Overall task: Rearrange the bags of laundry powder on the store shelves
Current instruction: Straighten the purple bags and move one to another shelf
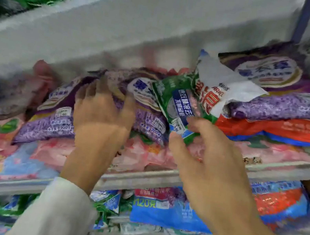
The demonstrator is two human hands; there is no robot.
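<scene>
A crinkled green bag [175, 100] of laundry powder lies tilted at frame centre on plump, glossy purple bags [54, 120] stacked on the grey metal shelf [138, 180]. The left hand [102, 116] lays spread fingers [100, 91] on a purple bag. The right hand [213, 169] brackets the green bag's lower corner between thumb and forefinger; I cannot tell if they pinch it.

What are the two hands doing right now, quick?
Left hand: open, fingers spread on a purple bag.
Right hand: pinches the green bag by its lower corner.
</scene>
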